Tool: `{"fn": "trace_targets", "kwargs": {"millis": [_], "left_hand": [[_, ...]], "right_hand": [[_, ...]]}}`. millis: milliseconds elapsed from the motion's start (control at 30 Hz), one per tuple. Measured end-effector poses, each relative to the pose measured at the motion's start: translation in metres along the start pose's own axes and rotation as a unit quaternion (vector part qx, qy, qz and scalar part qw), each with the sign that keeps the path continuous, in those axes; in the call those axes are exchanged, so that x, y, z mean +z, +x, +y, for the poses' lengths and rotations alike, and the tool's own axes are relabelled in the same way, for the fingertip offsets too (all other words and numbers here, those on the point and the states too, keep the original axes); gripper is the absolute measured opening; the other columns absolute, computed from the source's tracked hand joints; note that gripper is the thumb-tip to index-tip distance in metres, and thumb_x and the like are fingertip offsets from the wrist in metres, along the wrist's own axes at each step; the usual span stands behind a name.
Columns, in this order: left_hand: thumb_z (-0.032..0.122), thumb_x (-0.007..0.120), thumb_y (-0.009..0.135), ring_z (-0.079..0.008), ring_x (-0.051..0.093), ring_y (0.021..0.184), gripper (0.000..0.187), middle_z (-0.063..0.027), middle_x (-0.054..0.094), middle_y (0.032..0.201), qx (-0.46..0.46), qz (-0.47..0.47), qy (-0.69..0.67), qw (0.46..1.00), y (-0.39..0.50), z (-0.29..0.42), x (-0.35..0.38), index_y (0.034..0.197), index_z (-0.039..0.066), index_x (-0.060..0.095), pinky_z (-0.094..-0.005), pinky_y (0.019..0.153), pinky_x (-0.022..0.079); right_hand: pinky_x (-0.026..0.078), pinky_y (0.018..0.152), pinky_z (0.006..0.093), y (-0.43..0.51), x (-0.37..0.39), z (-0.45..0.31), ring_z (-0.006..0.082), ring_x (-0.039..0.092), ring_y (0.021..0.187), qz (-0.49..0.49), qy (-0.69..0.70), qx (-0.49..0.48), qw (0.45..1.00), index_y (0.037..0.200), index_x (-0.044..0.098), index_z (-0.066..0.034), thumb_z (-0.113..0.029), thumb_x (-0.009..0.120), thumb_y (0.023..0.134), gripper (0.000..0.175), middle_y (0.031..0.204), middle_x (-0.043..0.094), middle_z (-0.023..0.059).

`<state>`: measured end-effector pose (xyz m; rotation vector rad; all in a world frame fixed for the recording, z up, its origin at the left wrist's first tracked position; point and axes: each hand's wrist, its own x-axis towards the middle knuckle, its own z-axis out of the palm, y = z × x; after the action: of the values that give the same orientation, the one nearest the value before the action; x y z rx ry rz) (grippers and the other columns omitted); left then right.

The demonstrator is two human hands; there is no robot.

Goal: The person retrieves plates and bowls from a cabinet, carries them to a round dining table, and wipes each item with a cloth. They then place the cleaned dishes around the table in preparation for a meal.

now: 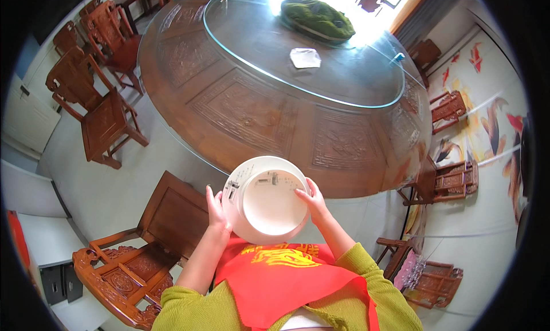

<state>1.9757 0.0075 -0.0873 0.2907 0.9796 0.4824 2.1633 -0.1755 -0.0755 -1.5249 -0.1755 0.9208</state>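
Observation:
In front of my body I hold a stack of white plates, a smaller plate (pixel 277 206) lying on a larger plate (pixel 236 219). Dark printed drawings mark both upper rims. My left hand (pixel 218 210) presses against the left side of the larger plate, its fingers partly hidden beneath. My right hand (pixel 315 200) grips the right edge, with the thumb over the smaller plate's rim. How many plates lie underneath cannot be seen. Just beyond the stack is the near edge of a round carved wooden table (pixel 296 176) with a glass top.
On the table's glass turntable (pixel 258 43) lie a green cloth bundle (pixel 318 19) and a crumpled white paper (pixel 305 58). A carved wooden chair (pixel 172 210) stands close at my left, another chair (pixel 99 112) farther off. More chairs (pixel 455 183) line the painted right wall.

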Motion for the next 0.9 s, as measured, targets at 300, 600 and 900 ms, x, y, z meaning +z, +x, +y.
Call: {"fn": "trace_targets", "kwargs": {"millis": [300,600,900], "left_hand": [[0.066,0.032,0.082,-0.0240,0.048,0.108,0.078,-0.0127,0.050,0.117,0.011,0.050,-0.008,0.999,0.075,0.048,0.044,0.120,-0.002,0.037,-0.0375,0.096,0.035],[0.067,0.032,0.081,-0.0243,0.046,0.111,0.083,-0.0136,0.047,0.121,0.007,0.087,-0.015,0.996,0.109,0.066,0.066,0.127,-0.002,0.031,-0.0389,0.097,0.033],[0.067,0.036,0.079,-0.0278,0.027,0.128,0.085,-0.0151,0.025,0.140,0.149,0.142,0.115,0.972,0.090,0.088,0.085,0.139,0.011,0.015,-0.0413,0.105,0.017]], "right_hand": [[0.038,0.093,0.0321,0.094,0.027,-0.032,0.0214,0.045,0.113,0.000,0.007,0.024,1.000,0.133,0.025,0.0014,-0.025,0.072,0.071,0.083,0.125,0.042,0.0149],[0.036,0.095,0.0324,0.149,0.031,-0.053,0.0218,0.043,0.115,-0.016,-0.050,0.049,0.997,0.134,0.026,0.0003,-0.028,0.071,0.072,0.082,0.127,0.041,0.0139],[0.039,0.092,0.0341,0.162,0.033,-0.078,0.0249,0.048,0.107,0.033,-0.523,-0.189,0.830,0.131,0.034,-0.0043,-0.036,0.070,0.071,0.077,0.118,0.046,0.0148]]}}
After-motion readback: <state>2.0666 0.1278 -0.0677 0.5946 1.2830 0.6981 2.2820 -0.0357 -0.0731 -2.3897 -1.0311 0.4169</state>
